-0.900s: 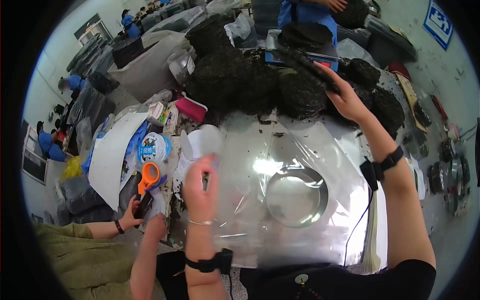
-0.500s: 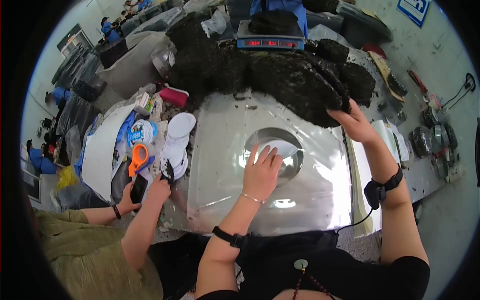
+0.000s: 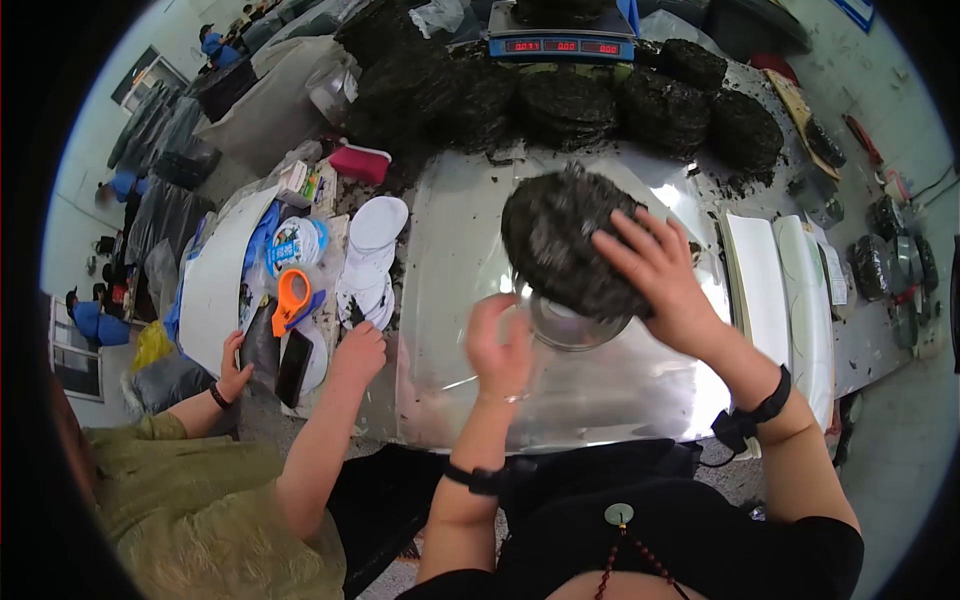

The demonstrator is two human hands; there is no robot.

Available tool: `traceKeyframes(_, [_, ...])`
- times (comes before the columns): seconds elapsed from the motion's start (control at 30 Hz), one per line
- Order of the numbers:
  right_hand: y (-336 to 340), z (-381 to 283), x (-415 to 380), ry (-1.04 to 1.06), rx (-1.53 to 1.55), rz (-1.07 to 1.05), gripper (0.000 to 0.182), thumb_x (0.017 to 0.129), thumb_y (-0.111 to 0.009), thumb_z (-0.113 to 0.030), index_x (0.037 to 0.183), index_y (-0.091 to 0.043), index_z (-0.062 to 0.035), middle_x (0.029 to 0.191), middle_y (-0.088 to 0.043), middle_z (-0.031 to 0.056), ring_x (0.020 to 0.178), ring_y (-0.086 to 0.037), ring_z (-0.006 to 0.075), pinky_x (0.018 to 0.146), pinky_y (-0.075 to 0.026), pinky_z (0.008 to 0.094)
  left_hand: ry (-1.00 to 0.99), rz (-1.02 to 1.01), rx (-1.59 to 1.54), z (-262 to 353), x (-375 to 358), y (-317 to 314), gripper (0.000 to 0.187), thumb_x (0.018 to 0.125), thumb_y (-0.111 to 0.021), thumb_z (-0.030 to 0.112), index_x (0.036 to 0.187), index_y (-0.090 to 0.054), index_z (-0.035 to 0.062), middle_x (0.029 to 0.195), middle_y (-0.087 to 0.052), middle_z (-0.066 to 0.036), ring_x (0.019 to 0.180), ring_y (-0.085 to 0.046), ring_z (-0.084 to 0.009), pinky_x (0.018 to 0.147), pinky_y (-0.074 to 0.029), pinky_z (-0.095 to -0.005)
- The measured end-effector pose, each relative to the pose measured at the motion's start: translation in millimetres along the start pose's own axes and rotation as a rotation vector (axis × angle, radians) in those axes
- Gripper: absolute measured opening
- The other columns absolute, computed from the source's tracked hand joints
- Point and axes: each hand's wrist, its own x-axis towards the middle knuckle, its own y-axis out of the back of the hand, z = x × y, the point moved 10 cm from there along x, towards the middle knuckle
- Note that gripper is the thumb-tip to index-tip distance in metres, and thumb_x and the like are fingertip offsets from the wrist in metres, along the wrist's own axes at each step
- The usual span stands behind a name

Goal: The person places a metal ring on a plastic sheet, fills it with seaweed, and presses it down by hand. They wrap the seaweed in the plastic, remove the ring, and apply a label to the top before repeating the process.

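Above the round metal ring (image 3: 575,346), seaweed-like cake (image 3: 560,235) (dark, roundish) is up & tilted in R hand (image 3: 655,265): fingers spread on its face nr the right edge, thumb hidden. A moment ago cake was back by the stacks (image 3: 568,108) w/ R hand at its edge; now it's fwd & hides most of ring. L hand (image 3: 500,345) was over ring, now drawn back to its left side: blurred, fingers loosely apart, nothing visible in it. Scale (image 3: 562,48) readout changed too, now mostly zeros. Prob. means pick-up's done & cake's clear of stacks, but not lying flat in ring yet; can't tell if it touches rim.
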Motion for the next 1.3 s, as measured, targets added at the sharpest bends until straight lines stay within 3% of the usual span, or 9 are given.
traceKeyframes(0.03, [-22.7, -3.7, -5.4, 0.005, -0.081, -0.054, 0.087, 0.074, -0.072, -0.002, 0.154, -0.043, -0.0196, 0.158, -0.039, 0.0158, 0.139, -0.039, 0.0373, 0.114, -0.03, 0.0554, 0.296, 0.163, -0.191, -49.2, -7.0, 21.4, 0.031, 0.089, -0.076, 0.018, 0.115, -0.063, 0.0049, 0.109, -0.068, -0.009, 0.094, -0.068, -0.0196, 0.082, -0.054, -0.0357])
traceKeyframes(0.13, [-115.6, 4.8, -33.6, 0.031, -0.081, -0.27, 0.09, 0.074, -0.077, -0.015, 0.156, -0.041, -0.0213, 0.156, -0.041, 0.0153, 0.127, -0.047, 0.0322, 0.103, -0.037, 0.0484, 0.214, -0.134, -0.196, 5.5, 37.4, 2.4, 0.047, 0.086, -0.08, 0.02, 0.124, -0.058, 0.0035, 0.1, -0.063, -0.004, 0.088, -0.063, -0.0135, 0.076, -0.052, -0.029])
traceKeyframes(0.3, [-129.8, 15.3, -16.8, 0.01, 0.194, -0.713, 0.107, 0.07, -0.086, -0.036, 0.16, -0.032, -0.0183, 0.155, -0.028, 0.0278, 0.131, -0.045, 0.0423, 0.109, -0.039, 0.0511, 0.05, -1.027, 0.667, -5.3, 43.5, -113.8, 0.149, 0.046, -0.101, 0.045, 0.161, -0.012, 0.0118, 0.127, -0.051, -0.023, 0.103, -0.07, -0.035, 0.087, -0.06, -0.0422])
traceKeyframes(0.43, [-161.4, 57.4, 18.6, -0.299, 0.245, -0.825, 0.121, 0.048, -0.099, -0.019, 0.147, -0.031, -0.0097, 0.14, -0.038, 0.0265, 0.104, -0.067, 0.0441, 0.087, -0.059, 0.0462, 0.264, -1.24, 0.934, -14.8, 42.9, -141.5, 0.153, 0.044, -0.103, 0.042, 0.161, -0.008, 0.0119, 0.13, -0.049, -0.024, 0.104, -0.07, -0.0337, 0.087, -0.06, -0.0386])
traceKeyframes(0.73, [-239.6, 74.8, -8.0, -0.463, 0.13, -0.803, 0.114, 0.042, -0.1, -0.014, 0.137, -0.037, -0.0071, 0.147, -0.039, 0.0303, 0.098, -0.073, 0.0388, 0.073, -0.063, 0.0431, 0.391, -1.269, 1.004, -90.2, 5.2, -174.4, 0.14, 0.051, -0.102, 0.031, 0.159, -0.014, 0.0182, 0.135, -0.047, -0.025, 0.106, -0.071, -0.034, 0.088, -0.06, -0.0382])
traceKeyframes(0.93, [-186.4, 47.6, 12.2, -0.391, 0.184, -0.991, 0.098, 0.061, -0.093, -0.019, 0.143, -0.042, -0.0036, 0.146, -0.043, 0.0275, 0.114, -0.067, 0.0395, 0.089, -0.059, 0.0451, 0.242, -1.208, 0.835, -40.2, 17.6, -146.9, 0.128, 0.055, -0.099, 0.037, 0.155, -0.025, 0.0095, 0.13, -0.052, -0.022, 0.108, -0.068, -0.0375, 0.09, -0.059, -0.0449])
traceKeyframes(1.07, [-86.2, 79.4, 71.0, -0.312, 0.094, -0.2, 0.064, 0.062, -0.089, -0.02, 0.118, -0.065, -0.0032, 0.126, -0.06, 0.0207, 0.119, -0.06, 0.0353, 0.095, -0.054, 0.0412, -0.121, -0.877, 0.401, 11.9, 64.3, -115.5, 0.066, 0.068, -0.089, 0.029, 0.125, -0.064, 0.0061, 0.122, -0.064, -0.013, 0.108, -0.066, -0.0357, 0.091, -0.055, -0.0429])
traceKeyframes(1.17, [-109.1, 91.8, 102.2, 0.2, 0.211, 0.066, 0.037, 0.07, -0.088, -0.019, 0.098, -0.068, -0.0051, 0.106, -0.065, 0.0112, 0.099, -0.063, 0.0241, 0.08, -0.053, 0.0378, -0.427, -0.639, 0.129, 12.6, 91.0, -114.2, 0.037, 0.081, -0.08, 0.017, 0.115, -0.07, 0.0058, 0.125, -0.068, -0.01, 0.11, -0.065, -0.0325, 0.104, -0.048, -0.0426])
traceKeyframes(1.3, [-260.1, 196.1, 67.6, -0.618, 1.263, -0.295, 0.026, 0.083, -0.083, -0.024, 0.084, -0.064, -0.0065, 0.073, -0.056, -0.0034, 0.069, -0.051, 0.0075, 0.059, -0.04, 0.0278, -0.236, -0.636, -0.068, -26.7, 91.5, -120.3, 0.047, 0.084, -0.077, 0.012, 0.13, -0.066, 0.008, 0.14, -0.06, -0.011, 0.126, -0.057, -0.0331, 0.114, -0.039, -0.0443])
